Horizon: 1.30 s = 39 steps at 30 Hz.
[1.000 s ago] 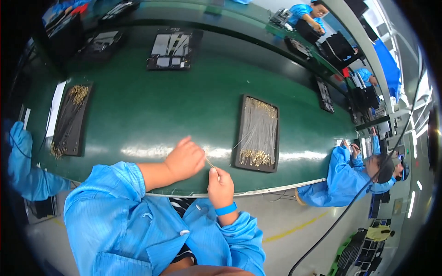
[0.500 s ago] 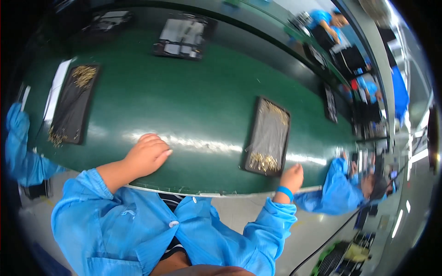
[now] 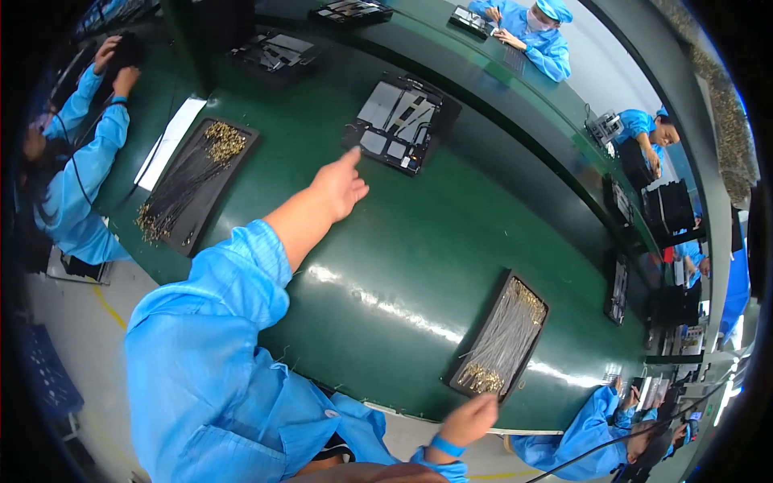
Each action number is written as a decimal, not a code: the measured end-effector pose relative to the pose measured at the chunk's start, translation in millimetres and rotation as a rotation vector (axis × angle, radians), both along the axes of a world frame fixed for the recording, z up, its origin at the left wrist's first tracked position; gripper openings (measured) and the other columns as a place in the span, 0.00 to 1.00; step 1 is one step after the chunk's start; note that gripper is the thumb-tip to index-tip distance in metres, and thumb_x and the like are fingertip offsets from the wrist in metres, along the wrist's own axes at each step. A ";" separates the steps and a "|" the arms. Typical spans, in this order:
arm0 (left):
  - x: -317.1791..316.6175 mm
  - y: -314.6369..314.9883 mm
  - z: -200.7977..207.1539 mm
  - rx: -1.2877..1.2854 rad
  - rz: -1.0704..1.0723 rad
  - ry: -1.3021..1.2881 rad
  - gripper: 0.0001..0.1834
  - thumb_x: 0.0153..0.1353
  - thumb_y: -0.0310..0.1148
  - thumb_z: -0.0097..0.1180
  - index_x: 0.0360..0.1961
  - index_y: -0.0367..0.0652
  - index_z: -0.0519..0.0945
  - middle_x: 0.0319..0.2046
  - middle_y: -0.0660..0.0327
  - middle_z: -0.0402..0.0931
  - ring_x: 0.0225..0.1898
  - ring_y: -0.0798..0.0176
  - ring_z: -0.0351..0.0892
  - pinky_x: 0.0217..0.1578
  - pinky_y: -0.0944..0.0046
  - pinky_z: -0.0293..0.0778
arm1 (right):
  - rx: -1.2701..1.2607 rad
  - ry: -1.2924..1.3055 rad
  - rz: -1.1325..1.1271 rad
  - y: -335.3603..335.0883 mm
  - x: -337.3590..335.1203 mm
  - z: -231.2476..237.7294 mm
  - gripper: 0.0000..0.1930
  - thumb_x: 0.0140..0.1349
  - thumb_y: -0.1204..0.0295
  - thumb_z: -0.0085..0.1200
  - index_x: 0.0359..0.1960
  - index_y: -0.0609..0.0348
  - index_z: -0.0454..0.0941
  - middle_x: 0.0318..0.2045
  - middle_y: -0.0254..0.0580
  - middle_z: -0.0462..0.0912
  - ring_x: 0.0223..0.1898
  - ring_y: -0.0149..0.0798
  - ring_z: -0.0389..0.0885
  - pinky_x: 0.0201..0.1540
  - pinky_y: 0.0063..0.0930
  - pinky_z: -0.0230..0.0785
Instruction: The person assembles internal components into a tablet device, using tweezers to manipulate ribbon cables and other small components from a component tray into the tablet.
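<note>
Since the earlier frame, the left hand had stretched from near the counter's front edge toward twelve o'clock, grip loosely unfurled, forefinger beside the opened device. Across green room, the tray of grey wires lay at four o'clock, long axis seven-to-one. The right hand hovered at its seven o'clock end; I couldn't tell its grip.

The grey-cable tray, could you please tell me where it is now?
In the head view, the tray lies at lower right on the green table, near the right hand.
</note>
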State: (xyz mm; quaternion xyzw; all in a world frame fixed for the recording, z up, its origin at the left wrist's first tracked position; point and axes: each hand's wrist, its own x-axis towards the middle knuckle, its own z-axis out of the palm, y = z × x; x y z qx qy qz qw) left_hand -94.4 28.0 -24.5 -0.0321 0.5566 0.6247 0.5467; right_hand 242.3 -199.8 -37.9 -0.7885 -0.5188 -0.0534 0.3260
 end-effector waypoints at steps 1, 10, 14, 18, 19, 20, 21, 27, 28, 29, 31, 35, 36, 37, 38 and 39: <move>-4.5 8.9 2.8 0.001 -0.001 -0.002 0.19 0.55 0.41 0.46 0.41 0.37 0.68 0.36 0.57 0.70 0.37 0.62 0.70 0.34 0.64 0.67 | -0.077 -0.044 0.180 -11.0 -20.0 1.2 0.08 0.53 0.71 0.47 0.27 0.63 0.72 0.22 0.50 0.73 0.25 0.51 0.70 0.30 0.37 0.63; -13.5 42.2 60.2 0.338 0.217 -0.177 0.09 0.57 0.36 0.44 0.36 0.45 0.70 0.34 0.64 0.70 0.35 0.64 0.68 0.42 0.66 0.63 | 0.068 -0.163 0.578 -12.0 -57.8 2.8 0.09 0.43 0.80 0.53 0.29 0.60 0.69 0.18 0.42 0.71 0.18 0.44 0.67 0.21 0.35 0.58; -27.1 38.6 70.5 0.443 0.235 -0.236 0.06 0.55 0.35 0.47 0.32 0.46 0.71 0.31 0.67 0.68 0.29 0.70 0.66 0.28 0.74 0.64 | 0.135 -0.251 0.585 -15.5 -62.7 8.1 0.11 0.42 0.79 0.54 0.30 0.58 0.70 0.22 0.41 0.72 0.21 0.44 0.69 0.25 0.34 0.61; -26.7 32.5 79.0 0.470 0.076 -0.316 0.06 0.54 0.35 0.48 0.29 0.46 0.70 0.26 0.66 0.68 0.22 0.72 0.63 0.18 0.77 0.59 | 0.100 -0.258 0.599 -18.8 -62.1 9.6 0.12 0.42 0.79 0.55 0.30 0.57 0.71 0.25 0.40 0.73 0.23 0.43 0.70 0.26 0.33 0.62; -26.3 33.7 75.5 0.468 0.034 -0.308 0.06 0.54 0.35 0.48 0.30 0.45 0.70 0.26 0.66 0.69 0.23 0.72 0.64 0.16 0.78 0.58 | 0.113 -0.260 0.606 -17.5 -62.2 10.2 0.12 0.41 0.79 0.56 0.31 0.57 0.70 0.25 0.40 0.73 0.23 0.43 0.70 0.26 0.33 0.62; -24.3 35.5 72.8 0.468 0.032 -0.310 0.06 0.54 0.35 0.48 0.30 0.45 0.70 0.26 0.66 0.69 0.23 0.72 0.64 0.16 0.78 0.58 | 0.126 -0.262 0.612 -16.1 -62.3 10.6 0.13 0.41 0.79 0.56 0.31 0.57 0.70 0.25 0.40 0.73 0.23 0.43 0.70 0.26 0.33 0.62; -23.1 35.9 70.2 0.449 0.018 -0.265 0.06 0.54 0.35 0.48 0.31 0.46 0.70 0.28 0.66 0.68 0.25 0.72 0.65 0.19 0.77 0.59 | 0.126 -0.261 0.614 -15.4 -63.0 10.6 0.13 0.41 0.79 0.56 0.31 0.57 0.70 0.25 0.40 0.73 0.23 0.43 0.70 0.26 0.33 0.62; -24.0 33.8 33.6 0.281 0.123 0.006 0.17 0.54 0.37 0.46 0.44 0.44 0.66 0.35 0.60 0.70 0.37 0.59 0.70 0.45 0.61 0.64 | 0.070 -0.250 0.687 -17.8 -63.8 8.6 0.14 0.41 0.78 0.56 0.32 0.56 0.69 0.25 0.39 0.73 0.22 0.43 0.70 0.26 0.32 0.62; -31.1 25.8 24.0 0.278 0.125 0.003 0.17 0.54 0.37 0.46 0.44 0.44 0.66 0.35 0.60 0.70 0.37 0.59 0.70 0.45 0.61 0.64 | 0.050 -0.257 0.705 -17.6 -64.5 6.4 0.14 0.41 0.78 0.57 0.31 0.56 0.70 0.24 0.38 0.73 0.22 0.40 0.70 0.25 0.30 0.62; -36.0 13.2 15.8 0.409 0.068 0.015 0.17 0.54 0.38 0.46 0.44 0.42 0.66 0.37 0.59 0.70 0.38 0.59 0.70 0.46 0.59 0.63 | 0.031 -0.263 0.724 -17.0 -65.2 4.3 0.13 0.40 0.77 0.58 0.30 0.56 0.70 0.24 0.37 0.74 0.21 0.38 0.70 0.24 0.28 0.63; -48.6 -19.5 10.4 0.514 -0.029 0.032 0.17 0.53 0.36 0.47 0.42 0.39 0.67 0.37 0.58 0.70 0.40 0.59 0.70 0.45 0.56 0.64 | 0.003 -0.279 0.712 -12.0 -64.0 -0.5 0.12 0.41 0.76 0.57 0.29 0.56 0.71 0.24 0.37 0.74 0.21 0.38 0.70 0.24 0.29 0.63; -73.0 -106.0 33.3 0.409 -0.289 0.011 0.18 0.52 0.33 0.48 0.43 0.36 0.68 0.39 0.56 0.70 0.40 0.59 0.71 0.44 0.57 0.66 | -0.115 -0.255 0.563 9.3 -63.6 -4.9 0.05 0.47 0.75 0.51 0.28 0.59 0.73 0.23 0.41 0.74 0.23 0.43 0.71 0.27 0.33 0.63; -80.7 -123.1 35.0 0.362 -0.289 0.010 0.18 0.52 0.33 0.47 0.43 0.36 0.68 0.39 0.56 0.71 0.39 0.60 0.71 0.43 0.58 0.66 | -0.116 -0.248 0.583 17.5 -67.4 -6.9 0.05 0.47 0.75 0.51 0.28 0.59 0.73 0.23 0.41 0.74 0.23 0.43 0.71 0.27 0.33 0.63; -83.5 -133.5 36.9 0.276 -0.386 0.074 0.17 0.51 0.34 0.49 0.42 0.37 0.70 0.35 0.57 0.72 0.37 0.60 0.72 0.41 0.59 0.68 | -0.069 -0.248 0.549 25.6 -71.3 -9.5 0.05 0.48 0.74 0.50 0.28 0.60 0.73 0.24 0.42 0.75 0.25 0.44 0.72 0.28 0.34 0.63; -85.1 -138.0 27.6 0.128 -0.411 0.252 0.19 0.51 0.36 0.49 0.42 0.35 0.70 0.32 0.56 0.73 0.34 0.60 0.73 0.38 0.62 0.68 | -0.023 -0.248 0.516 33.6 -76.0 -10.4 0.06 0.49 0.73 0.49 0.28 0.61 0.73 0.24 0.43 0.75 0.26 0.46 0.72 0.28 0.35 0.63; -89.8 -146.9 20.9 0.045 -0.489 0.614 0.20 0.51 0.37 0.49 0.42 0.33 0.69 0.30 0.55 0.73 0.34 0.60 0.73 0.37 0.64 0.68 | -0.055 -0.227 0.507 39.1 -83.3 -5.5 0.05 0.49 0.73 0.49 0.28 0.61 0.74 0.24 0.43 0.75 0.25 0.46 0.72 0.28 0.35 0.63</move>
